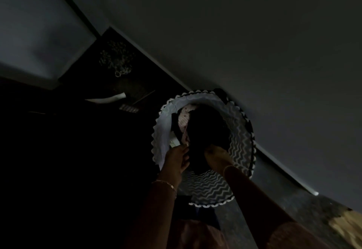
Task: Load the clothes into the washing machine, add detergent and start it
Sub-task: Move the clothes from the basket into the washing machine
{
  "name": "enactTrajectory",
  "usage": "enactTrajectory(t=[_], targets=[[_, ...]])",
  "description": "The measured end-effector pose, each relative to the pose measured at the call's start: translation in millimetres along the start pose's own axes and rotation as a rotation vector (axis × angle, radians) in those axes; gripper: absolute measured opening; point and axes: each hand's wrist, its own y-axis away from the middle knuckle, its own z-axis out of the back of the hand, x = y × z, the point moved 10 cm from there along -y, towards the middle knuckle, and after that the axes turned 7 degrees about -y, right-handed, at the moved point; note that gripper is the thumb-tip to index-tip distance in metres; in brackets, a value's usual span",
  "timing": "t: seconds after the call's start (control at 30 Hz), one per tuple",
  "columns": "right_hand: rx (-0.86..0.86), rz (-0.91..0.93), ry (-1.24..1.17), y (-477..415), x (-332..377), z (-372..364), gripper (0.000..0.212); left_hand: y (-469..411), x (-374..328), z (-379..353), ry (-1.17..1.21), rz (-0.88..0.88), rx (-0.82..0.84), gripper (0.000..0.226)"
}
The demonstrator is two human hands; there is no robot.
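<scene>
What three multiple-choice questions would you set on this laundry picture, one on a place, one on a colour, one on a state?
1. Where do the left hand and right hand reach?
A. into the basket
B. onto a washer door
C. onto a detergent bottle

2. What colours is the basket's zigzag lining?
A. red and yellow
B. grey and white
C. plain green

3. What is the right hand doing?
A. lying flat on the floor
B. pouring detergent
C. gripping the dark garment

Answers: A, both reach past its rim; B, grey and white zigzags line its wall; C, its fingers curl on the cloth.
</scene>
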Motion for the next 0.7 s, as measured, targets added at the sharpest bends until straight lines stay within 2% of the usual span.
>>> enactTrajectory(t=[0.13, 0.2, 0.3, 0.4, 0.47, 0.53, 0.6, 0.7], targets=[[0.077, 0.138, 0.356, -43.1, 6.5, -32.9, 0.044, -49.9, 6.8, -3.2, -0.048, 0.0, 0.006, 0.02], [0.095, 0.14, 0.398, -60.3, 2.5, -45.9, 0.05, -67.7, 4.2, -4.3, -0.074, -0.001, 0.01, 0.024], [0.093, 0.108, 0.365, -77.8, -5.3, -58.9, 0.071, -90.9, 0.2, 0.3, -0.121, -0.034, -0.024, 0.027], [-0.009, 0.11, 0.47, -90.0, -11.3, -61.4, 0.069, -100.9, -0.1, -0.4, -0.099, -0.03, -0.042, 0.026], [-0.087, 0.098, 0.402, -95.4, -15.0, -54.8, 0.064, -100.2, 3.9, -9.6, -0.074, -0.005, -0.005, 0.019], [-0.087, 0.073, 0.321, -94.9, -14.4, -47.6, 0.063, -98.6, 10.7, -16.7, -0.067, 0.008, 0.019, 0.021], [-0.069, 0.061, 0.198, -94.3, -11.3, -40.1, 0.073, -91.6, 15.6, -23.5, -0.036, 0.028, 0.04, 0.019], [-0.09, 0.031, -0.202, -102.2, -18.9, -26.0, 0.086, -84.7, 14.9, -29.5, -0.011, 0.031, 0.046, 0.023]])
